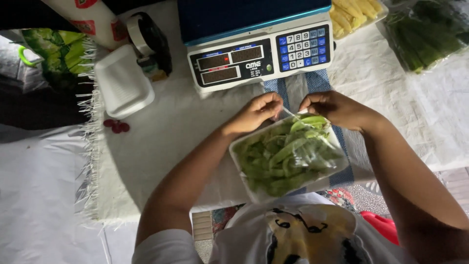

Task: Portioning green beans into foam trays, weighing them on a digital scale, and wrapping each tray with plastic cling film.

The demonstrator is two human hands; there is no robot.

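A white foam tray (241, 168) full of green pea pods (286, 156) sits tilted in front of me, covered with clear plastic wrap. My left hand (255, 113) pinches the wrap at the tray's far edge. My right hand (337, 108) grips the same far edge on the right side, fingers closed on the film. Both hands are just in front of the digital scale (259, 54).
An empty white foam tray (122, 84) lies at the left, with a tape dispenser (149, 41) behind it and small red rubber bands (116, 126) in front. A tray of yellow vegetables (352, 14) and bagged green vegetables (425, 32) are at the back right.
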